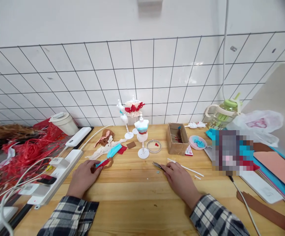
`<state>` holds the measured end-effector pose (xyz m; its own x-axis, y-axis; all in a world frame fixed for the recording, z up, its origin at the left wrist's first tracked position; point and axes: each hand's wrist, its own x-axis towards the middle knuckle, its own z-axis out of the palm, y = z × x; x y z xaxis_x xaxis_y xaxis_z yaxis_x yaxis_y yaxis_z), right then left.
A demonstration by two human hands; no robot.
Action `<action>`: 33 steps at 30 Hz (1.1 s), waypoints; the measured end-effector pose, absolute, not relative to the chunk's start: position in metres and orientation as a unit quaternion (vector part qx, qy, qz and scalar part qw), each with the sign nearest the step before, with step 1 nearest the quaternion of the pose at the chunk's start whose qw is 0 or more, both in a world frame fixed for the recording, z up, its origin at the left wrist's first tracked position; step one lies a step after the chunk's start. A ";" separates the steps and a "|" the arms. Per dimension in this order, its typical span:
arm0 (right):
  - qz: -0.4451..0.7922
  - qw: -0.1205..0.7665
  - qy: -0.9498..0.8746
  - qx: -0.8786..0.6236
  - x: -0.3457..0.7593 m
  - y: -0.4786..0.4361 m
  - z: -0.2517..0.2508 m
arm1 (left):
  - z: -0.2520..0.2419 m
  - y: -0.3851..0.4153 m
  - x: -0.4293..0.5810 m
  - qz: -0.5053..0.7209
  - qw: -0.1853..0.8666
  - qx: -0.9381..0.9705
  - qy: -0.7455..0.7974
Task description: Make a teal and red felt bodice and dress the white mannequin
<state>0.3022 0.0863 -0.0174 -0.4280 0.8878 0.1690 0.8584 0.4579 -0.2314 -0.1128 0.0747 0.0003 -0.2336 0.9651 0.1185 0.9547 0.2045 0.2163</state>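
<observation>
My left hand (85, 173) rests on the table with thumb and fingers closed on red and blue crepe paper strips (104, 163). Under my right hand (179, 179) are small scissors (157, 165), blades pointing left and fingers closed over the handles. Between and beyond my hands stands a small white mannequin stand (142, 152), upright, with blue and reddish-brown bands wrapped round its torso. Beyond the left hand lie a blue paper strip (114, 150), a red piece (122, 149), a brown square (131, 145) and cream scraps (100, 151).
Behind are two more mannequins, one wearing red ruffles (134, 108). A metal ring (154, 146), cardboard box (177, 147), pink bowl (198, 143) and white sticks (191, 170) lie rightward. A power strip (68, 167) with cables runs along the left. A green-lidded bottle (224, 113) stands back right.
</observation>
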 end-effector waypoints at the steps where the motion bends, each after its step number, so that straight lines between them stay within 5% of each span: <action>1: 0.053 0.134 -0.841 -0.521 0.303 0.087 -0.018 | -0.002 0.077 -0.112 0.134 0.029 0.619 0.773; 12: 0.065 0.142 -0.841 -0.518 0.310 0.095 -0.014 | 0.002 0.081 -0.090 0.205 -0.125 0.650 0.721; 20: 0.053 0.152 -0.841 -0.517 0.315 0.099 -0.016 | 0.008 0.084 -0.069 0.061 -0.090 0.714 0.691; 33: 0.045 0.173 -0.833 -0.523 0.316 0.086 -0.015 | 0.010 0.073 -0.073 0.204 -0.006 0.636 0.744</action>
<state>0.3155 0.0858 -0.0153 -0.3930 0.8872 0.2417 0.8557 0.4491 -0.2571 -0.0732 0.0730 0.0096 -0.1898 0.9444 0.2686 0.9490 0.1063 0.2969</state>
